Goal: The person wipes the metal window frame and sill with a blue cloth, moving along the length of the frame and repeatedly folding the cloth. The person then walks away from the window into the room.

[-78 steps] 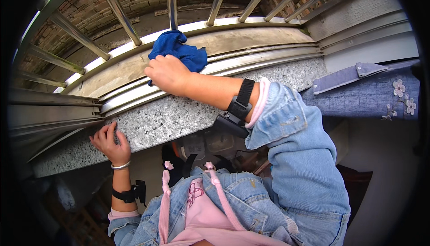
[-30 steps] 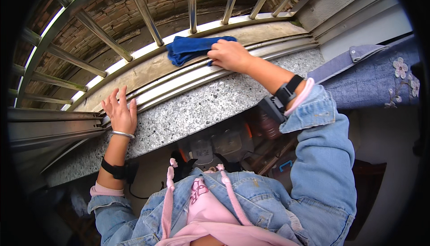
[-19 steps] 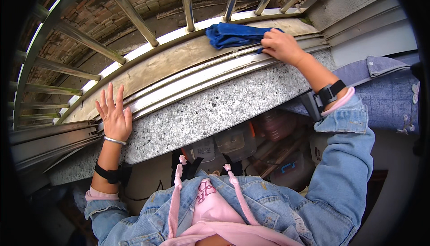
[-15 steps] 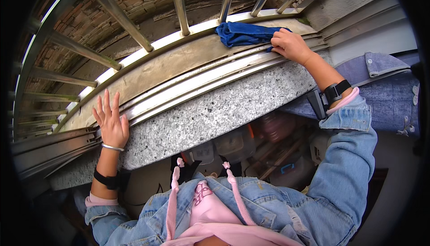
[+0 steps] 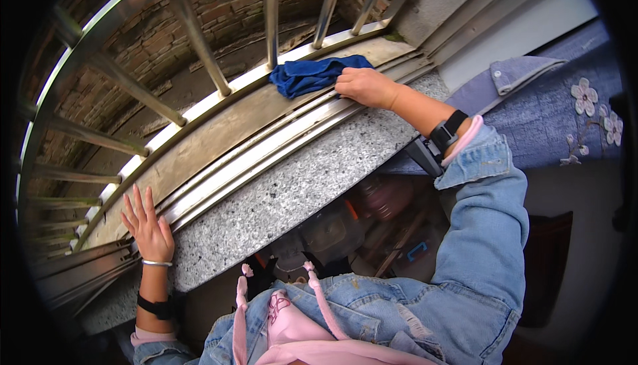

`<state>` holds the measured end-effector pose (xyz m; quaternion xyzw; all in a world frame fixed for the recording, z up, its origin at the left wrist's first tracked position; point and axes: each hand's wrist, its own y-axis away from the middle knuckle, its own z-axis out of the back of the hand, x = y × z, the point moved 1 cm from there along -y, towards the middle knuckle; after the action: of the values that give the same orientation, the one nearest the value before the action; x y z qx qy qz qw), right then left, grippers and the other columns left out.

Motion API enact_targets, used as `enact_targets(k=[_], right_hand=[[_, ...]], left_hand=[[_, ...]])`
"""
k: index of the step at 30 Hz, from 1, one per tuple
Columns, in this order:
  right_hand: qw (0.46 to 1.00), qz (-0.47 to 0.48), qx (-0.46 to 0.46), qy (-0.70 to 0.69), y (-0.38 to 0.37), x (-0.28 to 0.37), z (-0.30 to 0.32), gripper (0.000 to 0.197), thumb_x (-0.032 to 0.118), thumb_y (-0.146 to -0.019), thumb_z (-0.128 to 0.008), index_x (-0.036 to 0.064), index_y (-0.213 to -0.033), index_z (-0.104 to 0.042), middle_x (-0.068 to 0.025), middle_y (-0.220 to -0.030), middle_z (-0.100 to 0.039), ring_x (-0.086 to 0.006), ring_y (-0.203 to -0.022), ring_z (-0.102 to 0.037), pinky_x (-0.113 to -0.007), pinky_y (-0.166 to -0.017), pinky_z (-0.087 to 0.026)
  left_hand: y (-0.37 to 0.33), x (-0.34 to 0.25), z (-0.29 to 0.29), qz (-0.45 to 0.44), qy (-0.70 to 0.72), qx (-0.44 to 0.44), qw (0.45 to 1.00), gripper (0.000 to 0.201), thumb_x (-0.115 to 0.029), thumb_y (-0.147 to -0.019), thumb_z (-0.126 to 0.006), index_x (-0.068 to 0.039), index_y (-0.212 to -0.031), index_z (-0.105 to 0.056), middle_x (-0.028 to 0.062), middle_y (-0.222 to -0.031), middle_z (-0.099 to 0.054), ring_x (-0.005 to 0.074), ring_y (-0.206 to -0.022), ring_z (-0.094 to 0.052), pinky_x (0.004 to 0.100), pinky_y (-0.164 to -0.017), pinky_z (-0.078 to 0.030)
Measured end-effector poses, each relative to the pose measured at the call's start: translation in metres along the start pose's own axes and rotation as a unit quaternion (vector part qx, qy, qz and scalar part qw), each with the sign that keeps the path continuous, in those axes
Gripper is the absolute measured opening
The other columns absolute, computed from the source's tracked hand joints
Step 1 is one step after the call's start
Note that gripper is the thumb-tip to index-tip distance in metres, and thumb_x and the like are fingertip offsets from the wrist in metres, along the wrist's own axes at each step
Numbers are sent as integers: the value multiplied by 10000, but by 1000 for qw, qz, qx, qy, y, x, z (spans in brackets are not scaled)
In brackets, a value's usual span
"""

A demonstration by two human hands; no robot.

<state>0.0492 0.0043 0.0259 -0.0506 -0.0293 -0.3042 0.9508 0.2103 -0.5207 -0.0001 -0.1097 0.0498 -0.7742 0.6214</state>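
My right hand (image 5: pixel 364 89) is closed on the near right end of a bunched blue cloth (image 5: pixel 307 78). The cloth lies on the outer window ledge (image 5: pixel 199 139), between the metal window track (image 5: pixel 246 149) and the barred grille. Under my right hand the track's far part is partly hidden. My left hand (image 5: pixel 147 229) rests with fingers spread and stretched out at the left end of the track, holding nothing. It wears a silver bangle, and a black band sits on that wrist.
Steel bars (image 5: pixel 199 43) of a curved grille rise beyond the ledge, with a brick wall (image 5: pixel 239 6) behind. A speckled grey stone sill (image 5: pixel 266 195) runs on my side. Blue floral fabric (image 5: pixel 531 122) hangs at right. Plastic boxes (image 5: pixel 332 232) sit below the sill.
The view has turned and shifted. My right hand still grips the blue cloth, which has slid left along the ledge. My left hand stays spread at the track's left end.
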Motion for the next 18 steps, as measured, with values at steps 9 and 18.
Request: enact_targets(k=[9,18], right_hand=[[998,-33,-35,-38,23,-26,1,151,168,-774,-665,85,-787,-540,-50,-854,-541,-268,-897,-533,-385,-761,-473],[998,-67,-8,18,70,-81,18,213,134,-746,-699,79,-741,-493,-66,-793,-506,-276,-822,-500,-374,-729,-454]], left_hand=[[0,4,-4,4,-1,31,1000,592,-274,-894,-358,-87,-1454,-305,140,-1538,-208,363,-1430,-109,511,-1128,-14],[-2,2,-2,6,0,25,1000,592,-293,-895,-351,-78,-1446,-316,146,-1528,-233,365,-1427,-122,520,-1125,-25]])
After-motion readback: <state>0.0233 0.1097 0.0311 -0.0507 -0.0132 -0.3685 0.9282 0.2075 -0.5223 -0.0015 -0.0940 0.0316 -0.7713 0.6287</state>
